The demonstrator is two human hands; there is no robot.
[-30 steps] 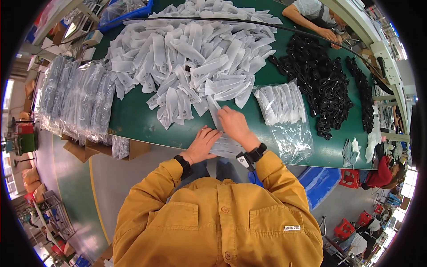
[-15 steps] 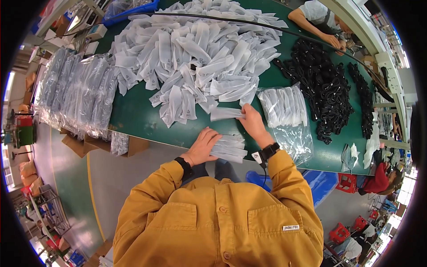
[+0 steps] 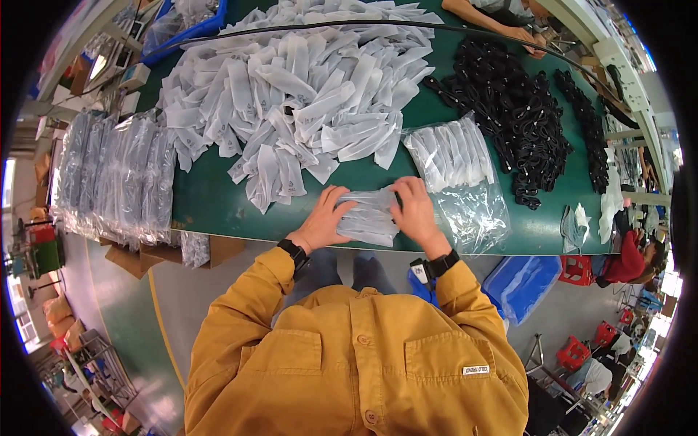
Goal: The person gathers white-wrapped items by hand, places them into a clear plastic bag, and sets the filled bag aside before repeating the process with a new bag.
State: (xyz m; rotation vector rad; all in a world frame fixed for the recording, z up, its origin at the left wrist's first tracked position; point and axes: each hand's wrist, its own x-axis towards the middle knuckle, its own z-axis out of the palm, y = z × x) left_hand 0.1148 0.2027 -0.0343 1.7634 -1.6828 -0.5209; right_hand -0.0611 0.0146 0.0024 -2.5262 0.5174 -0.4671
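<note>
A small row of frosted white sleeve packets (image 3: 369,218) lies between my hands at the front edge of the green table. My left hand (image 3: 323,220) grips its left end, thumb toward me and fingers over the far side. Closed on the right end is my right hand (image 3: 416,215), its fingertips bent against the packets. What the sleeves contain is hard to make out. Just right of my right hand lies a clear plastic bag (image 3: 474,214) with a row of similar packets (image 3: 452,154) inside. Beyond both hands spreads a large heap of loose sleeves (image 3: 305,87).
Bundled black cables (image 3: 520,123) are piled at the right, with another strip of cables (image 3: 585,131) beyond. Filled clear bags (image 3: 116,171) stack at the left. A blue tray (image 3: 185,29) stands far left. A co-worker's arm (image 3: 494,23) rests at the far right edge.
My right hand has brought a single packet back toward me onto the row and now holds the row's right end. My left hand has shifted slightly away from me with the row.
</note>
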